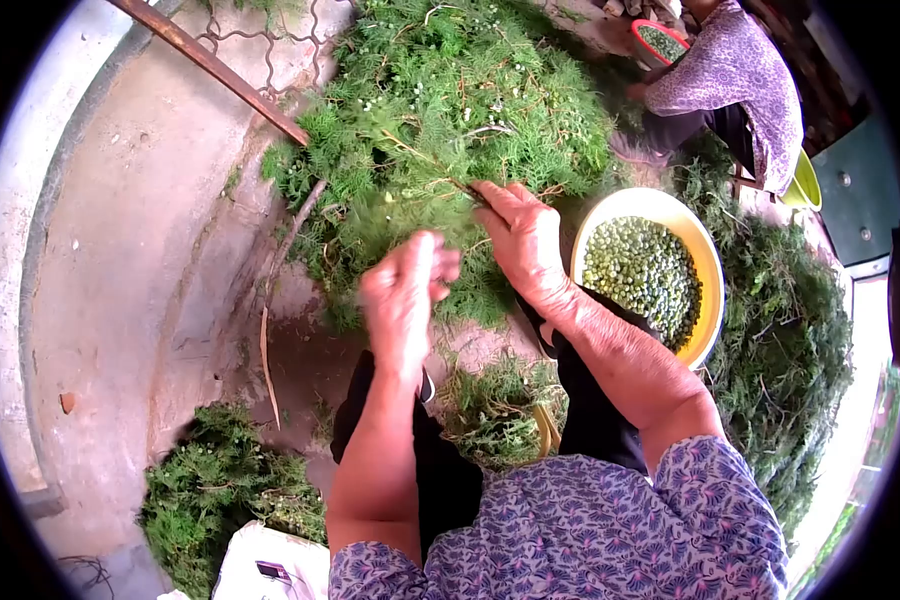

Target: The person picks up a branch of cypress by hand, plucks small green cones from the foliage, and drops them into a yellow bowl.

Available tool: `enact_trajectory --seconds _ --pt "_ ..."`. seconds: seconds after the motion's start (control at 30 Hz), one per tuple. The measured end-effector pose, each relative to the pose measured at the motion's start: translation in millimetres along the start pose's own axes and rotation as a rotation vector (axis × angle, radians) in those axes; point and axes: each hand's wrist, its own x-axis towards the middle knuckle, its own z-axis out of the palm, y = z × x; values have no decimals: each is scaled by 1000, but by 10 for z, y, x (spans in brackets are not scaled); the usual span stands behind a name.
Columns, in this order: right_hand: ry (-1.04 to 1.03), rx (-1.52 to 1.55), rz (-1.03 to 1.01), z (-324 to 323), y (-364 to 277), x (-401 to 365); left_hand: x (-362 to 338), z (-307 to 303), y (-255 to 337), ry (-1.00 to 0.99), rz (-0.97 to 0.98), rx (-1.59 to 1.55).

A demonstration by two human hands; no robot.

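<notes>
- The right hand (525, 240) is reaching into the big pile of sprigs (440, 90) at centre top of the frame. Its fingers (490, 192) are looking clamped on one sprig (435, 165) by the woody stem.
- The left hand (405, 295) is sitting just left of it at centre frame, motion-blurred. Its fingers are curling inward, but I cannot tell whether they are pinching anything.
- Judging the step: one sprig is being held out of the pile while its small green seeds are getting picked off.
- The yellow bowl (712, 262) is sitting just right of the right wrist and holding the green seeds (645, 270), a good load by the look of it.
- The next move, as I judge it, is calling for a steady hold on the stem, a free hand working along the fronds, and the bowl within easy reach.
- Another bunch (495, 410) is lying low between the dark-trousered legs at bottom centre.
- Surface: there is no tabletop. Everything is lying on a bare concrete floor (120, 250), outdoors in daylight.
- A rusty bar (210, 65) is slanting across the upper left.
- More greenery is piling up in a lower-left heap (210, 490) and a right-side heap (780, 340).
- A second person (740, 80) is sitting at upper right, with a red bowl (660, 40) of seeds just beside.
</notes>
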Motion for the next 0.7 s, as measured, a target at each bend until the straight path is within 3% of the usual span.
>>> enact_trajectory --seconds 0.03,0.1,0.17,0.3,0.43,0.47,0.5,0.57,0.7 --pt "22 31 -21 52 -30 -51 68 37 -80 -2 -37 -34" --pt "28 -11 -95 -54 12 -24 283 223 -202 -32 102 -79" --pt "-25 18 -85 28 -102 -159 302 169 -88 121 217 -267" --pt "-99 84 -218 154 -103 -340 350 10 -58 306 64 -406" --pt "-153 201 -293 156 -190 -351 390 -100 -32 288 95 -513" --pt "-75 131 -327 154 -208 -342 403 -98 -32 359 121 -485" --pt "-72 133 -325 143 -260 -316 402 -107 -37 357 121 -481" --pt "17 381 -219 97 -351 -229 374 -106 -81 217 302 -360" --pt "-30 359 -239 121 -376 -46 286 -37 -83 68 342 -186"
